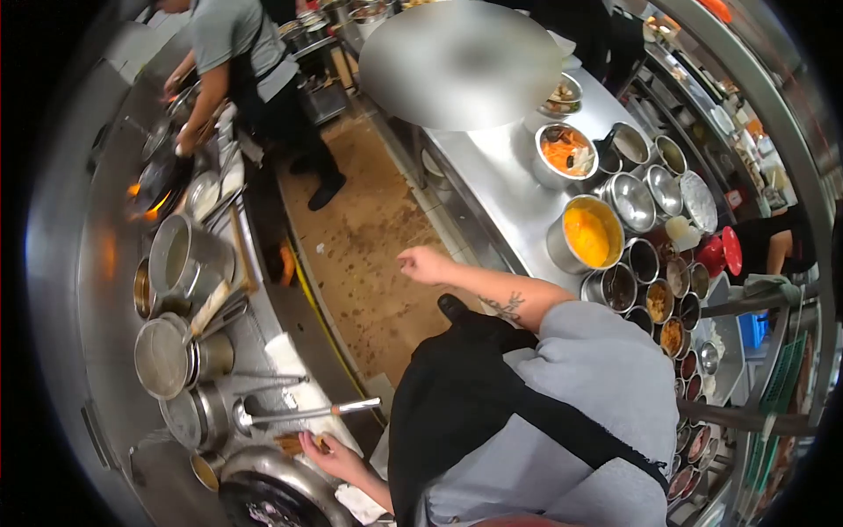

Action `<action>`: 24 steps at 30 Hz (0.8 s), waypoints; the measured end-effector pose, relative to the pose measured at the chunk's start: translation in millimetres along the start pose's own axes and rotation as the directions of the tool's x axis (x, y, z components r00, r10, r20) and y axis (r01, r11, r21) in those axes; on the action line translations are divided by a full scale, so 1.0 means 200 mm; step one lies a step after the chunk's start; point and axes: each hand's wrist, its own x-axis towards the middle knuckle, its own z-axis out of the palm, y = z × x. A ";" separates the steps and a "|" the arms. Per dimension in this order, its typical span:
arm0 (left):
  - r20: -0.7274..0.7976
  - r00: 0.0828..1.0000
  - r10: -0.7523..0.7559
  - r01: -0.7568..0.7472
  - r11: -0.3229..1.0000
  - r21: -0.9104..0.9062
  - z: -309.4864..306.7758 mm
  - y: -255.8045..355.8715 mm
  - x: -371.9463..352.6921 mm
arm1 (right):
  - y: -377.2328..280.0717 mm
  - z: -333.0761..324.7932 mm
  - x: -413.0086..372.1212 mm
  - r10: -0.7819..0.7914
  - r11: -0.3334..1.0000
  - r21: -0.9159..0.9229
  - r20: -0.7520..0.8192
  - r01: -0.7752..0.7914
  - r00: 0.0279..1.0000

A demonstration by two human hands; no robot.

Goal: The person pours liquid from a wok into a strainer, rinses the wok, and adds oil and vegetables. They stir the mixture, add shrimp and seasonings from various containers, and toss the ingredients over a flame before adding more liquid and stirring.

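My left hand [332, 458] is low at the left, beside the stove counter. Its fingers curl around a brown, wooden-looking handle [288, 443], partly hidden by them. Just below is a large metal wok [338, 505], with a dark pan [263, 505] inside its rim. A ladle [307, 412] lies above this hand, its handle reaching past the counter edge. My right hand [427, 264] hangs over the brown floor, holding nothing, fingers loosely bent and slightly apart. It touches nothing; the steel prep table stands to its right.
Several pots [189, 255] and a round strainer [162, 358] crowd the stove side. A person [241, 66] works by flames farther up. The steel table [500, 171] carries a pot of orange-yellow liquid [587, 235], a bowl of shredded carrot [566, 151] and several ingredient tins.
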 end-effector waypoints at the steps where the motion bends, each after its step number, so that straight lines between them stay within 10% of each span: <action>1: 0.089 0.995 0.054 -0.051 0.998 -0.034 0.11 0.09 0.02 | 0.06 -0.14 0.00 0.021 1.000 0.003 -0.050 -0.021 0.999; 7: 0.422 0.898 0.121 -0.022 0.973 -0.230 0.56 0.55 0.11 | 0.34 -1.05 -0.06 0.086 0.994 -0.017 -0.491 -0.109 0.867; 10: 0.416 0.898 0.144 -0.015 0.955 -0.297 0.72 0.69 0.11 | 0.35 -1.59 -0.22 0.019 0.949 -0.137 -0.875 -0.285 0.483; 12: 0.479 0.871 0.108 -0.001 0.976 -0.218 0.78 0.73 0.12 | 0.40 -1.90 -0.38 0.254 0.861 0.008 -0.874 -0.509 0.415; 14: 0.502 0.854 0.137 -0.028 0.975 -0.218 0.84 0.76 0.13 | 0.81 -2.06 -0.50 -0.075 0.671 -0.394 -0.879 -0.629 0.470; 16: 0.500 0.855 0.139 -0.023 0.973 -0.231 0.89 0.82 0.13 | 0.85 -2.14 -0.56 0.230 0.622 -0.363 -0.762 -0.694 0.605; 19: 0.518 0.832 0.201 -0.061 0.960 -0.274 0.96 0.83 0.17 | 0.75 -2.13 -0.58 0.674 0.652 0.104 -0.533 -0.751 0.511; 24: 0.534 0.819 0.210 -0.062 0.958 -0.281 1.03 0.91 0.20 | 0.90 -2.11 -0.64 0.630 0.731 0.186 -0.553 -0.656 0.545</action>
